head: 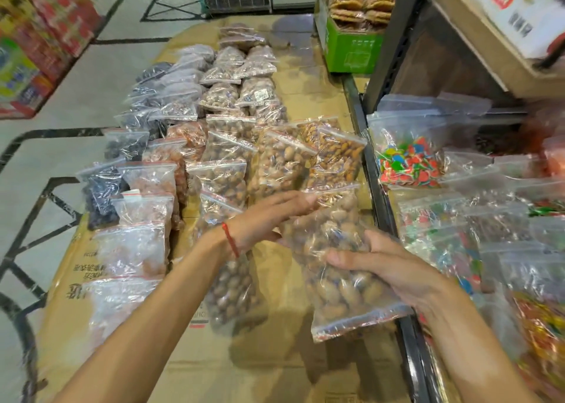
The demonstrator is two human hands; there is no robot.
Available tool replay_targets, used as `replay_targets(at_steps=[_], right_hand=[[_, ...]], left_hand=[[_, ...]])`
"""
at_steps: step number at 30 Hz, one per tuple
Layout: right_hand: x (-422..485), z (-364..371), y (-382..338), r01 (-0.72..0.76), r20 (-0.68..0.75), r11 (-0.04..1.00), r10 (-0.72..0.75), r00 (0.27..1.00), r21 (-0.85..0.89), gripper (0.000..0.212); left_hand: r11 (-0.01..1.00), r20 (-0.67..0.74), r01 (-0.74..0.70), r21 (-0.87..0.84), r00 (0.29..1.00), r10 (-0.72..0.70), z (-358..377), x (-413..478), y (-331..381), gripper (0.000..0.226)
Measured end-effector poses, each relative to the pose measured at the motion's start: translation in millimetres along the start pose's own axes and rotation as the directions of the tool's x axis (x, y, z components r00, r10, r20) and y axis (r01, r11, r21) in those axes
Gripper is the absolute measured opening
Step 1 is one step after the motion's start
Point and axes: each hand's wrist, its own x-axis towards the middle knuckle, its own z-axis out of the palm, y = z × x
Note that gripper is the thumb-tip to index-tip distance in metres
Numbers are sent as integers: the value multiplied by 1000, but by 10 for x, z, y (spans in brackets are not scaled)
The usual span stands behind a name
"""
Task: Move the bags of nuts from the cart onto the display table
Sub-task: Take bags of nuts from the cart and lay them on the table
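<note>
cardboard surface (275, 372), nut bag rows (223, 145), candy bags (409, 161) beside, right hand (394, 268) holding bag (345, 295)

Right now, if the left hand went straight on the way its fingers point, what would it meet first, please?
The left hand points at the top of the bag of nuts that the right hand grips, so it would likely press into that bag first; a bag of almonds lies beyond.

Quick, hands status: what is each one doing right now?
Left hand: open, straight fingers touching the bag of nuts.
Right hand: gripping that bag.
</note>
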Motion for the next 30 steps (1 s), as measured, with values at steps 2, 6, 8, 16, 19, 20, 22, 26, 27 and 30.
replay_targets(at_steps=[2,6,8,16,19,20,22,26,27,30], right_hand=[[-64,65,69,23,50,999,-21,999,-36,52],[-147,148,245,-18,98,999,21,995,-28,68],[-196,164,324,-68,101,997,72,992,-42,75],[-454,12,460,-86,59,978,76,995,188,53],[-504,-58,572,-36,79,964,16,997,263,69],[-510,-34,598,3,48,953,-19,999,304,71],[-493,68,636,92,-68,912,-71,995,400,68],[-404,269,792,206,-253,801,-70,965,562,61],[-403,338,826,193,-248,803,-58,967,564,61],[-397,475,949,140,-223,819,-15,975,556,62]], left_hand=[[994,17,-83,65,997,82,105,-139,-64,55],[979,58,-131,157,991,123,319,-313,-180,47],[967,70,-180,181,983,169,384,-377,-232,46],[981,-83,-189,-42,979,185,516,-625,-421,17],[948,-213,-213,-236,963,163,587,-725,-470,10],[924,-269,-230,-304,952,149,627,-757,-488,9],[875,-367,-272,-401,923,118,710,-793,-549,11],[763,-449,-312,-565,893,33,892,-828,-651,35],[743,-464,-308,-595,886,-4,933,-835,-679,27],[690,-488,-313,-653,871,-67,1072,-883,-741,5]])
